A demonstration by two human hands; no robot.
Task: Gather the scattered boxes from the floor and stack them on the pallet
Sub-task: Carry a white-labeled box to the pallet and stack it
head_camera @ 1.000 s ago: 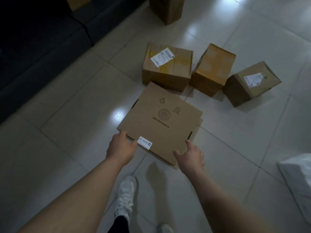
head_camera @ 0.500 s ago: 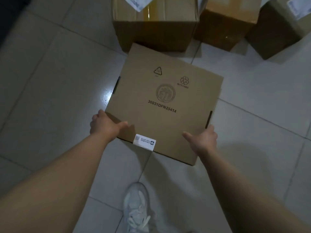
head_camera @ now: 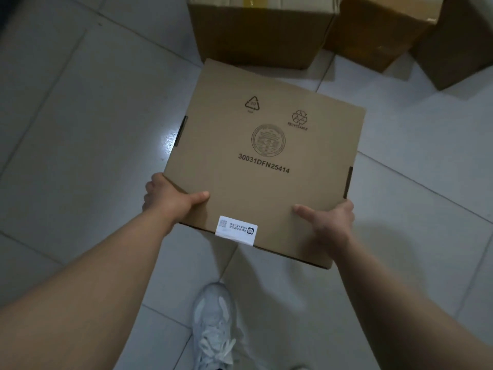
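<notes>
A flat brown cardboard box (head_camera: pixel 266 166) printed with recycling marks and the code 30031DFN25414 fills the middle of the view, a white label on its near edge. My left hand (head_camera: pixel 170 200) grips its near left corner, thumb on top and fingers under the edge. My right hand (head_camera: pixel 329 222) grips the near right corner the same way. Whether the box rests on the floor or is just off it I cannot tell. The pallet is out of view.
Three more brown boxes sit on the tiled floor beyond it: a large box (head_camera: pixel 261 36) at top centre, a second box (head_camera: pixel 373 41) to its right, a third box (head_camera: pixel 458 46) at the right edge. My white shoe (head_camera: pixel 213 327) stands below the held box.
Both hands have closed on the near corners of the flat box, thumbs now on top. My head has come lower and closer, so the box looks larger.
</notes>
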